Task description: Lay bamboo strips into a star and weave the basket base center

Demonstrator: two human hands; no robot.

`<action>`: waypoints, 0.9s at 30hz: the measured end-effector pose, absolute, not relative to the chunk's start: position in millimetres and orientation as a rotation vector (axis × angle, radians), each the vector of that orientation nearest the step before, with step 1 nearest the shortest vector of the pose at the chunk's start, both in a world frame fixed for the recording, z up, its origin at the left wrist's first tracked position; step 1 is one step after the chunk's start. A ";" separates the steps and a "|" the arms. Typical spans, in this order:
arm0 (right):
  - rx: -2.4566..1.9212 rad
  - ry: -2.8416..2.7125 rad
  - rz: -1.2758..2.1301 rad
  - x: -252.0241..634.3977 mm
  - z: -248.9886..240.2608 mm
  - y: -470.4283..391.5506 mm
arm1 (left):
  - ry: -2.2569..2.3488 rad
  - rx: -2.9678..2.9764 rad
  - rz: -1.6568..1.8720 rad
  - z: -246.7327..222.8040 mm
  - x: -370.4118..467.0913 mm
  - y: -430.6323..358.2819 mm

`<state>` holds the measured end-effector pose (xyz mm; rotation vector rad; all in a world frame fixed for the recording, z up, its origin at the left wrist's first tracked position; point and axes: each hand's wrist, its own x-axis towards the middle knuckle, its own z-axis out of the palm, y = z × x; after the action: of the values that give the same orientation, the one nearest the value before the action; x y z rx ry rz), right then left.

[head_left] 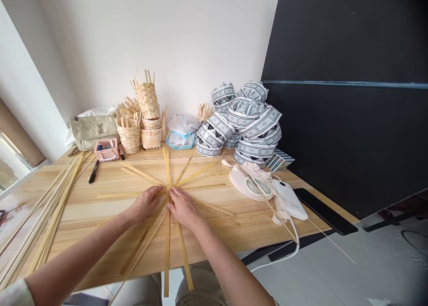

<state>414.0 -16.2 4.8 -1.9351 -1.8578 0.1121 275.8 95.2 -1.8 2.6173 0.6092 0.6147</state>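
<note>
Flat bamboo strips (167, 252) cross at one centre on the wooden table and fan out like a star. Two of them reach over the front edge. At the left of the crossing, my left hand (146, 202) has its fingers bent in around the strips; its fingertips are partly hidden. My right hand (181, 206) presses on the crossing from the right, thumb and fingers on the upright strip. A thin strip (143, 242) runs from the centre down to the front left, below my left forearm.
Long loose strips (55, 208) lie at the left. Behind stand woven baskets (129, 136), a pink box (107, 150), a bag (93, 130) and stacked patterned bands (256, 150). A black pen (94, 172) lies left; a white device (290, 199) with a cable lies right.
</note>
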 end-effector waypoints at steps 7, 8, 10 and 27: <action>-1.970 -1.730 0.057 410.8 7.3 0.0 | 0.665 2.672 0.589 -4.2 272.7 99.0; -1.987 -1.715 0.045 409.8 8.2 1.6 | 0.644 2.735 0.554 -2.2 273.1 98.7; -2.017 -1.701 0.027 408.4 9.5 4.4 | 0.655 2.826 0.492 1.4 274.8 100.2; -2.038 -1.658 -0.091 401.8 3.5 3.4 | 1.006 3.006 0.178 14.8 299.2 111.3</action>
<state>401.8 3.4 3.5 -2.0378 -1.6581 -0.0907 299.2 111.3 14.8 3.0062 1.0057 0.1781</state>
